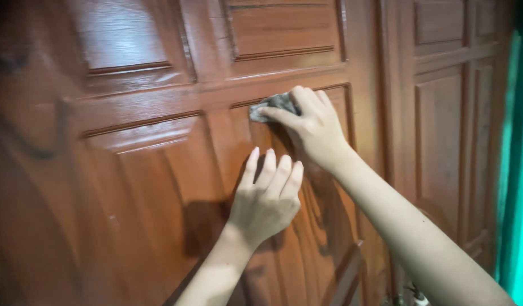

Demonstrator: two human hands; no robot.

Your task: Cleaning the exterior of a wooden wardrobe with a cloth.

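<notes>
Glossy reddish-brown wooden door (pixel 159 187) with raised rectangular panels and grooved mouldings fills the view; varnish is shiny, catching pale highlights, grain showing in long dark streaks. Right hand (pixel 309 127) presses a small crumpled grey cloth (pixel 273 105) against the top left corner of a lower panel, just under the horizontal rail. Fingers curl together over the cloth, index finger laid along its lower edge, pinning the wad flat to the wood; the grip looks suited to working the rag into the moulding groove. Cloth is soft, bunched, partly hidden beneath the fingers. Left hand (pixel 267 201) lies flat on the same panel below, holding nothing, fingers straight, close together and pointing up, palm against the surface, apparently a brace to steady the body or the door. The two hands sit near each other without touching. A second panelled wooden leaf (pixel 443 113) of the same finish stands to the right, and a bright green curtain-like strip (pixel 519 170) runs down the far right edge.
</notes>
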